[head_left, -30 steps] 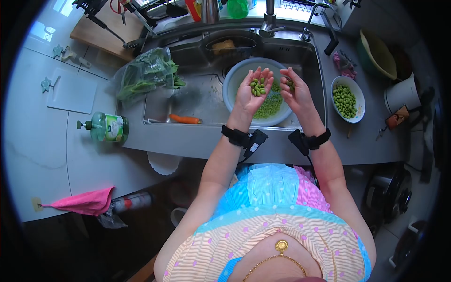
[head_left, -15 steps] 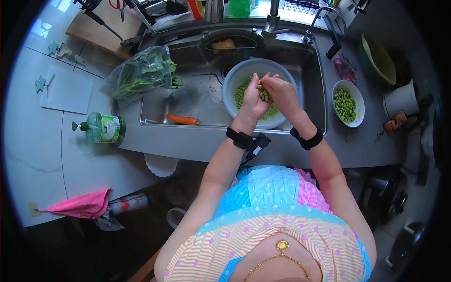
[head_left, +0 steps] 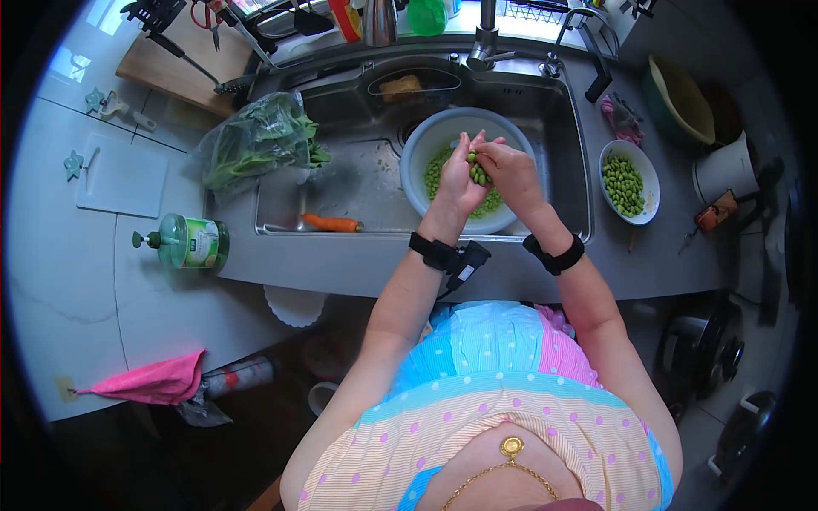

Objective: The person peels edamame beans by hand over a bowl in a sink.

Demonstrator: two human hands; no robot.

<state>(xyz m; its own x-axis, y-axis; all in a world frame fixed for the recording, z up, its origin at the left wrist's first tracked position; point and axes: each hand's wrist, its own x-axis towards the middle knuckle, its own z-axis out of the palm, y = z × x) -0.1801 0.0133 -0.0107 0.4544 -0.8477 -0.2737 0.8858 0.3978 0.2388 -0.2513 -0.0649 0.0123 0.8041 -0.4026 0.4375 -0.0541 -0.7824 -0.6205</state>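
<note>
Over a pale round basin (head_left: 412,180) in the sink, my left hand (head_left: 457,186) is cupped palm up around several green beans (head_left: 479,175). My right hand (head_left: 513,175) meets it from the right, its thumb and fingers pinched together at the beans. Small green pieces (head_left: 489,205) lie in the bottom of the basin below both hands. To the right, on the counter, stands a white bowl (head_left: 649,189) with a heap of green beans (head_left: 623,186) in it.
In the sink (head_left: 341,192) lies a carrot (head_left: 332,223). A plastic bag of leafy greens (head_left: 260,145) rests over its left edge. The faucet (head_left: 485,43) stands behind the basin. A green soap bottle (head_left: 192,241) is at the left, a green-rimmed basin (head_left: 682,102) at the right.
My hands were apart with palms turned up and beans in each. They have come together over the basin, and my right fingers now touch the beans in my left palm.
</note>
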